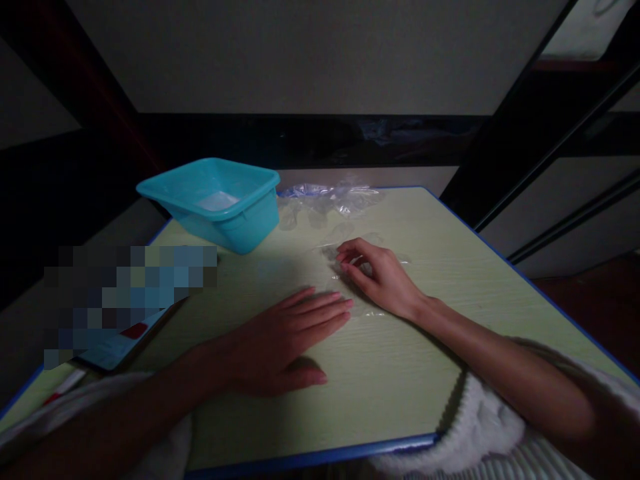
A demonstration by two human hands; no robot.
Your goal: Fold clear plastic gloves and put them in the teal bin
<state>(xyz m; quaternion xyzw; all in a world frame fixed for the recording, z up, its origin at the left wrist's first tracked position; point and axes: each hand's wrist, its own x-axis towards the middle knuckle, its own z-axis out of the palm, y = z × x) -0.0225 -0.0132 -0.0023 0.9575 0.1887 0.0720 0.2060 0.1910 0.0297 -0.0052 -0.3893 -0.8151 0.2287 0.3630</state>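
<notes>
A thin clear plastic bag [327, 253] lies flat on the pale table, its outline showing only by faint glints. My left hand [295, 333] rests palm down at the near left side of it, fingers stretched out and thumb apart. At the bag's right side is my right hand [377, 270], with the fingers curled and the thumb and fingertips pinched together on the film. How much of the film sits between those fingertips is hard to see. Behind both hands lies more crumpled clear plastic [345, 199], along the table's far edge.
A turquoise plastic basin [250, 210] stands at the table's back left, with something whitish inside. Left of my left hand lies a phone or tablet [117, 347], its screen blurred out. A white and red pen-like object [67, 387] is near it. Blue edging [320, 459] borders the table [400, 393].
</notes>
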